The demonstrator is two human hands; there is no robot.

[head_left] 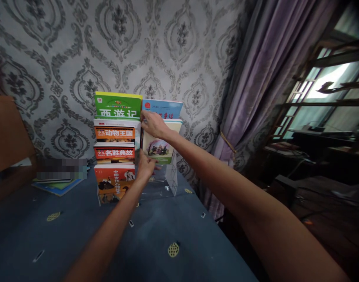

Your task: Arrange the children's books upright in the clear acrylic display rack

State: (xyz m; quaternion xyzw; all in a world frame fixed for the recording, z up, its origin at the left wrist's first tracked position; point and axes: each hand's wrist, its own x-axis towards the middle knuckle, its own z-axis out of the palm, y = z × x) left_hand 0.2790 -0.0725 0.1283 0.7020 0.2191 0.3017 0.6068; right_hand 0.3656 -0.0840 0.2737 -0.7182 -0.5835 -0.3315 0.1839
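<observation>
A blue-covered table [156,239] carries a clear tiered rack [170,182] at its far edge. In the rack's right column stands a picture book [158,150]; the right hand [153,123] pinches its top-left corner, the left hand [144,165] grips its lower-left edge.

One head-worn camera looks forward and slightly down along both outstretched arms, fairly near the book rack [170,184], facing the patterned wall [64,47]
</observation>
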